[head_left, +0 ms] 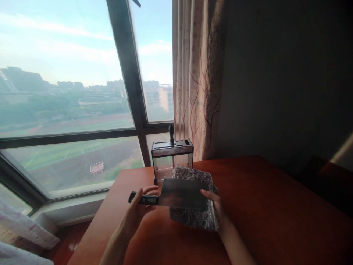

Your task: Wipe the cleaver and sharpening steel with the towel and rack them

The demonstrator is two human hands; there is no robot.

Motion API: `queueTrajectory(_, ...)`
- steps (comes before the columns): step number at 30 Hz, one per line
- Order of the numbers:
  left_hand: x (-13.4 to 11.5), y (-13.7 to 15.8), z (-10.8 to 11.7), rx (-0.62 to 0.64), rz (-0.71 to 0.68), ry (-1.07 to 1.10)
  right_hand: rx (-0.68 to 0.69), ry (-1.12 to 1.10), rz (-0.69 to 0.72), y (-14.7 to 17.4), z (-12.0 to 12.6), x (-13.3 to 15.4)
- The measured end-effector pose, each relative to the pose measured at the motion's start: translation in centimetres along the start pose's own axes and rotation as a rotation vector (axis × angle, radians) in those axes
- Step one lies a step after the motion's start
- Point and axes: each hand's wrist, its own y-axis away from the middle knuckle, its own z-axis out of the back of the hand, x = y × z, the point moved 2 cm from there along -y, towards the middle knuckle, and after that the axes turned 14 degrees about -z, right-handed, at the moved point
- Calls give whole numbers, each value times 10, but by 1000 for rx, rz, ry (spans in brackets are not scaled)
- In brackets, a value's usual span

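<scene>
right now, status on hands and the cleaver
Left hand grips cleaver handle. Right hand holds cloth behind blade. Knife block beyond, clear of blade.

A room in a high-rise home, by the window

A patterned curtain (197, 73) hangs beside the large window (68, 92) overlooking far buildings and a sports field; a knife block (172, 158) stands on the red-brown wooden table (275, 221) against a dark wall.

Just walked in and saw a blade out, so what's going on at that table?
A person holds a broad dark rectangular cleaver level over the reddish-brown wooden table. The left hand grips its black handle, and the right hand holds a speckled grey-brown cloth under and behind the blade, fingers at the blade's far end. Behind them, by the window, stands a clear-sided knife holder with one dark handle sticking up.
</scene>
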Motion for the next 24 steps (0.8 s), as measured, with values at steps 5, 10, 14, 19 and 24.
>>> queueTrajectory(5,-1,3,4,-9,90,-150,9,0,-19,0,1,0)
queueTrajectory(10,3,6,7,-28,82,-99,22,-15,-2,1,-2,-1)
queueTrajectory(14,8,9,10,-78,121,-24,19,-32,29,-1,-2,-2)
queueTrajectory(19,11,15,10,-135,112,49,19,-56,110,-4,1,0)
queueTrajectory(24,13,15,8,-206,76,116,24,-97,173,-4,0,5)
